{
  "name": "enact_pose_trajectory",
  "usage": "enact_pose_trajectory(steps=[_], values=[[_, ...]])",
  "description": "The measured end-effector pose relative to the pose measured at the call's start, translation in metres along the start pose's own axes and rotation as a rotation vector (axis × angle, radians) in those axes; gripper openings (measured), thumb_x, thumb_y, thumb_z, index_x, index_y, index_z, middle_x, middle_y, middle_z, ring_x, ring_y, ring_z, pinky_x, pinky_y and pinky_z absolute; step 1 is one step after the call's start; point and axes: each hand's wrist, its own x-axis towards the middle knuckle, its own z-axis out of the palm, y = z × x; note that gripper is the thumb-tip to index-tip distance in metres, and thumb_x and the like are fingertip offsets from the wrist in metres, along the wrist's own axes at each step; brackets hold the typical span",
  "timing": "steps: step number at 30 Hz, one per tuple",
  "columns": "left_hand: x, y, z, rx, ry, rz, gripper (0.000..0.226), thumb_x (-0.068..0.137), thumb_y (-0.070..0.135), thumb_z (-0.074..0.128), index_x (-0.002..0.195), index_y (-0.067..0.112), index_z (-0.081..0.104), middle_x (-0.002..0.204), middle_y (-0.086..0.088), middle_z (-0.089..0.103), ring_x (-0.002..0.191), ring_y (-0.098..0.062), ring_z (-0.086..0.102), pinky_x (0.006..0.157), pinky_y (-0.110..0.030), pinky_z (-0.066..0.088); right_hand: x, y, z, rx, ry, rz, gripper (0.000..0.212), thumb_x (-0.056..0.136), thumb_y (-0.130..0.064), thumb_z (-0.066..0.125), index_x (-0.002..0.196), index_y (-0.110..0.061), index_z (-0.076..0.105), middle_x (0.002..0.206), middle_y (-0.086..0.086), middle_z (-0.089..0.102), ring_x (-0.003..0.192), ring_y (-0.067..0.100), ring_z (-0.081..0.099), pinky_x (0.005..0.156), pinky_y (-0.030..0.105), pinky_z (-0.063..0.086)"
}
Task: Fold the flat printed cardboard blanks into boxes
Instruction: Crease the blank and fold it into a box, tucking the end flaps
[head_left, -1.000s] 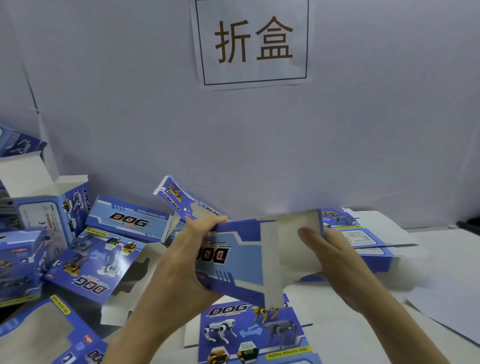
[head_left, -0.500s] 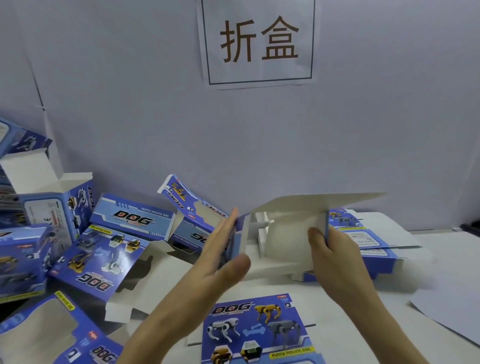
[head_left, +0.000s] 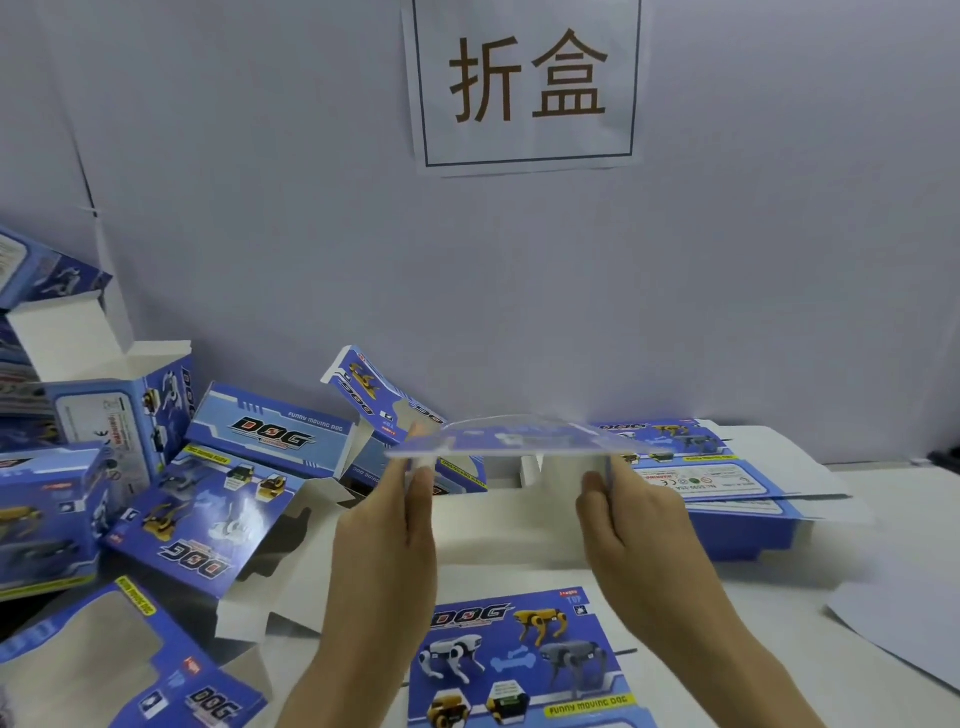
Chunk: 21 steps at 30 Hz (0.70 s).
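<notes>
As both palms face inward, the left hand (head_left: 397, 525) and right hand (head_left: 631, 519) each pinch the raised blank (head_left: 519, 440).

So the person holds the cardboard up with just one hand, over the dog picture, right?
No, two: the head view shows the left hand and right hand each holding a side of the cardboard, over the dog picture.

The wall sign (head_left: 524, 83) reads "折盒"; flat blank (head_left: 519, 660) reads "DOG", "FUNNY MOVING DOG".
</notes>
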Motion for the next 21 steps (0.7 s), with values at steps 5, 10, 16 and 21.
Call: enact_pose_trajectory(steps=[5,10,16,21], values=[[0.0,0.003,-0.003,-0.131,-0.068,0.078,0.03,0.091,0.048,0.052,0.119,0.04,0.061,0.077,0.003,0.067,0.077,0.003,0.063,0.056,-0.007,0.042,0.001,-0.001,-0.001,0.123,-0.017,0.17,0.048,0.094,-0.019,0.039,0.117,-0.06,0.035,0.052,-0.005,0.053,0.05,0.011,0.05,0.046,0.015,0.039],[0.001,-0.002,-0.014,-0.321,-0.279,0.238,0.116,0.054,0.074,0.073,0.149,0.046,0.012,0.152,0.026,0.027,0.139,-0.002,0.033,0.102,-0.017,0.041,0.01,0.001,-0.017,0.758,-0.196,0.678,0.007,0.094,-0.021,0.056,0.092,-0.017,0.061,0.07,0.01,0.073,0.06,0.028,0.072,0.047,0.028,0.055],[0.0,-0.008,-0.003,0.135,-0.198,0.423,0.14,0.045,0.084,0.064,0.137,0.048,-0.036,0.156,0.019,-0.014,0.149,-0.026,-0.007,0.111,-0.069,0.015,0.008,0.004,-0.014,0.607,-0.358,0.558,0.025,0.094,-0.041,0.053,0.098,-0.018,0.063,0.079,0.006,0.075,0.07,0.024,0.074,0.057,0.031,0.059],[-0.001,-0.008,-0.001,0.167,-0.138,0.467,0.139,0.052,0.088,0.06,0.146,0.037,-0.028,0.157,0.008,0.0,0.147,-0.03,0.012,0.104,-0.065,0.036,0.009,0.0,-0.03,0.438,-0.266,0.454,0.05,0.079,-0.058,0.049,0.079,-0.013,0.071,0.073,0.0,0.074,0.069,0.011,0.072,0.059,0.025,0.058]])
